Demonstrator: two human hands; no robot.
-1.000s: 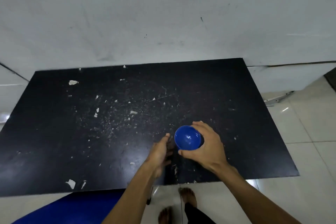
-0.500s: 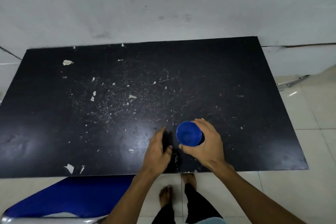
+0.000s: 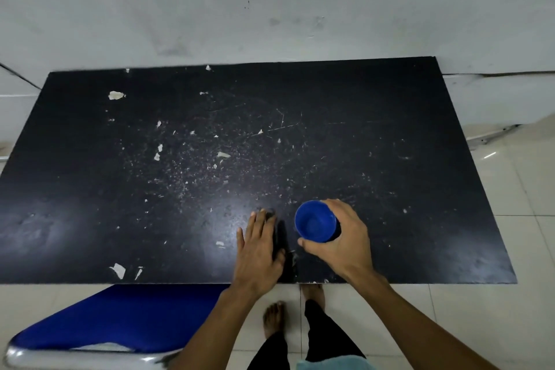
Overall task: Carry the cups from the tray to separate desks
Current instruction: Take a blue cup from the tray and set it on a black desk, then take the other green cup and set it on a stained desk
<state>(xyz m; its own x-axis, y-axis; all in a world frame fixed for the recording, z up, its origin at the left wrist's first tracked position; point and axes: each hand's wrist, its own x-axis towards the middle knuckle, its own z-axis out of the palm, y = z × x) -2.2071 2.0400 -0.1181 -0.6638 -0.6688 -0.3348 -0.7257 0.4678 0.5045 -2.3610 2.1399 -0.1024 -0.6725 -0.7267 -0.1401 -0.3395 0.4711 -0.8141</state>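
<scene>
A blue cup (image 3: 315, 221) stands upright near the front edge of a scratched black desk (image 3: 180, 174), its open mouth facing up. My right hand (image 3: 342, 242) wraps around its right side and grips it. My left hand (image 3: 259, 246) lies flat on the desk just left of the cup, fingers together and stretched forward, holding nothing. No tray is in view.
A blue chair seat (image 3: 120, 318) with a chrome frame sits in front of the desk at the lower left. A grey wall (image 3: 270, 3) rises behind the desk. My bare feet (image 3: 274, 318) stand on the pale tiled floor (image 3: 495, 294) at the right.
My left hand has gone from beside the cup to lying flat on the desk. The cup in my right hand has come lower over the desk. The view has shifted back.
</scene>
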